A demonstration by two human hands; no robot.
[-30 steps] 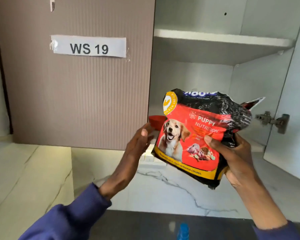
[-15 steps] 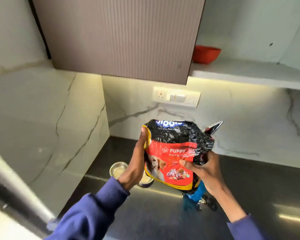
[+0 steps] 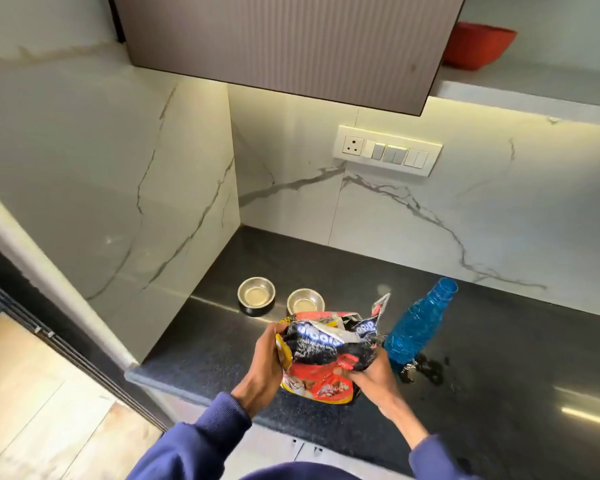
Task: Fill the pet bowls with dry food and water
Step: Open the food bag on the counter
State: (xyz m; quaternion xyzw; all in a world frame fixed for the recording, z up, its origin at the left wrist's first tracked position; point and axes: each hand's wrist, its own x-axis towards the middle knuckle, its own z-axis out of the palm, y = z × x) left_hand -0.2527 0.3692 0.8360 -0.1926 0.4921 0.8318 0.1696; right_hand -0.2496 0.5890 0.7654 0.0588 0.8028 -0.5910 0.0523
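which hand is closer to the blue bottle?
Right. The right hand grips the food bag right beside the bottle base; the left hand holds the bag's far side, away from it.

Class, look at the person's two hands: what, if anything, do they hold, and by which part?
Both grip the puppy food bag: left hand on its left edge, right hand on its right side.

The scene is bright and evenly lit. A warm yellow strip of light under the cabinet falls on the marble wall in the upper middle of the frame. The dark counter shows white glare streaks at the lower right. The wide lens bends straight lines near the left edge. The bag and the sleeves at the bottom are slightly blurred.
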